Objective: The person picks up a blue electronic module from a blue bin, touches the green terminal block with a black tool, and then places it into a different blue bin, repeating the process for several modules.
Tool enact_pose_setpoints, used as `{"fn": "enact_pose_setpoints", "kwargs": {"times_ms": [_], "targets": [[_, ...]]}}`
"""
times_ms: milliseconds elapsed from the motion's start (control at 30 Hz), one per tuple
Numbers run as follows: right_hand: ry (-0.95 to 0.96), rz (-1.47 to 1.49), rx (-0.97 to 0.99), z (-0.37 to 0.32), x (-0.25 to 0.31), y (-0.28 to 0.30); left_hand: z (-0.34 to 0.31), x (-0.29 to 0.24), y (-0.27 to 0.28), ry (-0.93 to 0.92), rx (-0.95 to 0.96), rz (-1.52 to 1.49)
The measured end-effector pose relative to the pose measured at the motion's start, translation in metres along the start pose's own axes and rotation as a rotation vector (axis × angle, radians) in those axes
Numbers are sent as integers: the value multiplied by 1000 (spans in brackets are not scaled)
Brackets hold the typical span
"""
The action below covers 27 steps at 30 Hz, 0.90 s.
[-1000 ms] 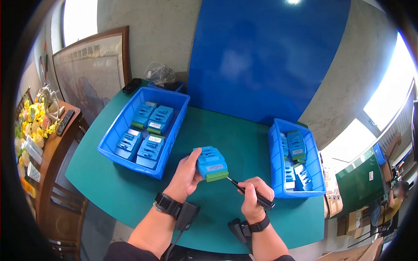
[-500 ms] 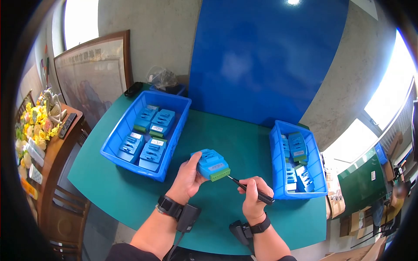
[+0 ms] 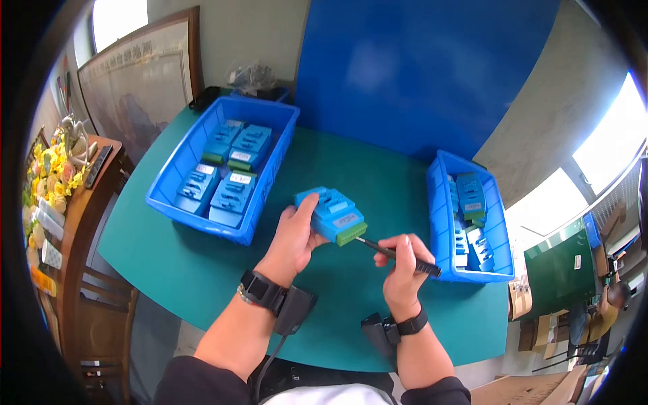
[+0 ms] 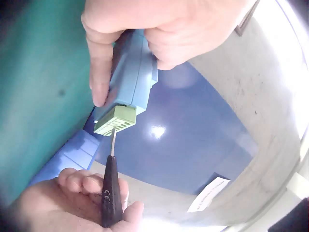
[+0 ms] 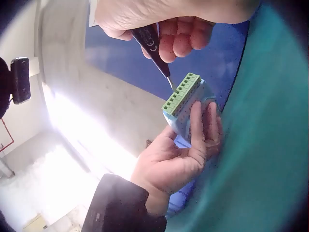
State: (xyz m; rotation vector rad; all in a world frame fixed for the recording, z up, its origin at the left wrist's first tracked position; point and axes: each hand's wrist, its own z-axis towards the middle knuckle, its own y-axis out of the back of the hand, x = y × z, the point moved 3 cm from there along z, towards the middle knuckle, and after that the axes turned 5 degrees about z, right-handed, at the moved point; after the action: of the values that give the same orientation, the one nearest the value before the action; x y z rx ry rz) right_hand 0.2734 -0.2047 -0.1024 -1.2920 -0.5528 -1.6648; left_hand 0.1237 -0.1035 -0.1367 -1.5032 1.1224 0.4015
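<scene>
In the head view my left hand (image 3: 295,233) grips a blue plastic module (image 3: 332,210), thumb on top and fingers beneath, above the table. A green terminal block (image 3: 351,233) with a row of small openings runs along the module's near right end. My right hand (image 3: 403,270) holds a black-handled screwdriver (image 3: 420,266), its metal shaft pointing left at the block. In the left wrist view the screwdriver's tip meets the face of the terminal block (image 4: 116,121). From the right wrist the tip shows at one of the openings near the middle of the row.
A blue bin (image 3: 250,226) with several similar modules stands left on the green table (image 3: 310,337). Another blue bin (image 3: 472,275) holding more modules is at the right, close to my right hand. A blue panel (image 3: 412,74) rises behind the table.
The table and bins sit higher in the head view as the camera tilts down. Both hands still hold the module and screwdriver, with the tip staying at the terminal block.
</scene>
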Motion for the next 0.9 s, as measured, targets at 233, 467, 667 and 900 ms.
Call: {"fn": "enact_pose_setpoints", "kwargs": {"times_ms": [233, 467, 667, 900], "targets": [[-112, 162, -80, 2, -10, 0, -2, 0, -2, -1, -1, 26], [-110, 197, -82, 0, -6, 0, 2, 4, 1, -17, -13, 3], [-71, 105, -62, 0, -10, -1, 4, 7, 1, -43, -89, 39], [-16, 6, 9, -5, -6, -7, -1, 6, -3, 25, -18, 26]]}}
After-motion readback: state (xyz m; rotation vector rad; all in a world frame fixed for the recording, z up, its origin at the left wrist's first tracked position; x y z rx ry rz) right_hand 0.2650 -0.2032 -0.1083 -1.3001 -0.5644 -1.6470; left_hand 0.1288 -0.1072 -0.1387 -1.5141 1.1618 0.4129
